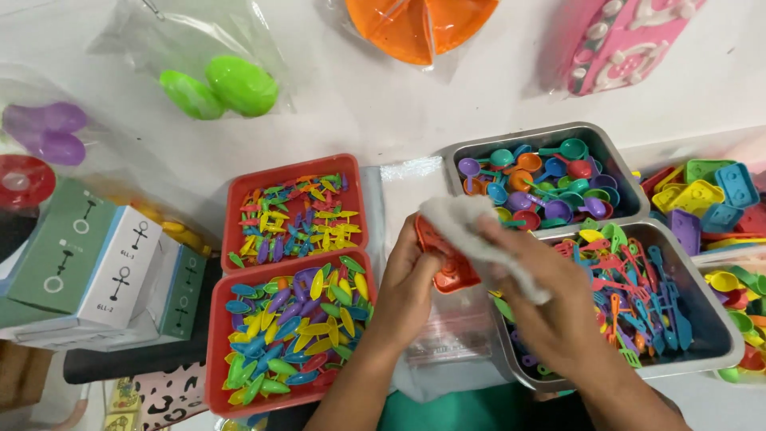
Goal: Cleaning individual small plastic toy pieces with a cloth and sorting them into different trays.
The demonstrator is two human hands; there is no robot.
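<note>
Left hand (pixel 407 283) grips orange toy (pixel 447 267); right hand (pixel 550 299) clutches white cloth (pixel 471 227) beside green-white boxes (pixel 88 267).

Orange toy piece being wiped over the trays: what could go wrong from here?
The left hand grips the orange piece only at its edge; it might slip onto the clear bag below. The white cloth in the right hand hangs over the metal tray and could snag small utensils there.
</note>
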